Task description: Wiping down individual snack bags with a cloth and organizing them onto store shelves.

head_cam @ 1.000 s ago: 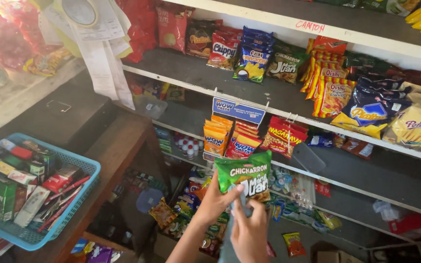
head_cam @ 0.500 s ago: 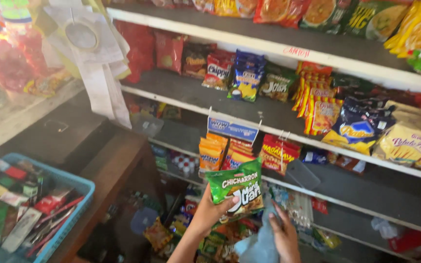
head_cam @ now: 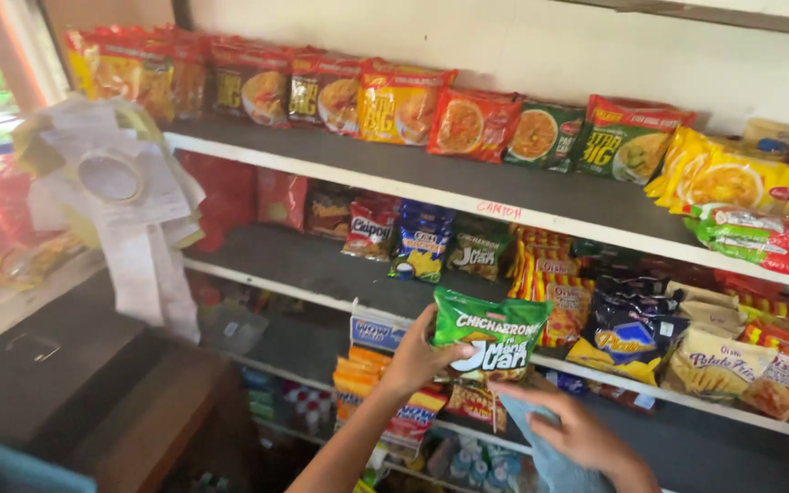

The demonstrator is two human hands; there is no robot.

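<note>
My left hand (head_cam: 420, 354) grips a green snack bag (head_cam: 490, 333) by its left edge and holds it upright in front of the middle shelf (head_cam: 321, 274). My right hand (head_cam: 577, 427) is just below and to the right of the bag, closed on a light blue cloth (head_cam: 550, 456) that hangs down from it. Behind the bag on the middle shelf stand more snack bags, a blue and yellow one (head_cam: 422, 242) and another green one (head_cam: 477, 251).
The top shelf (head_cam: 468, 183) carries a row of orange, red and green noodle packs. More snack packs fill the right of the middle shelf (head_cam: 705, 351). Papers and a tape roll (head_cam: 111, 178) hang at the left above a dark wooden counter (head_cam: 93, 383).
The view has tilted up, bringing the top shelf into sight. My left hand has raised the green bag from below the lower shelf to the middle shelf's edge. The blue basket has left view.
</note>
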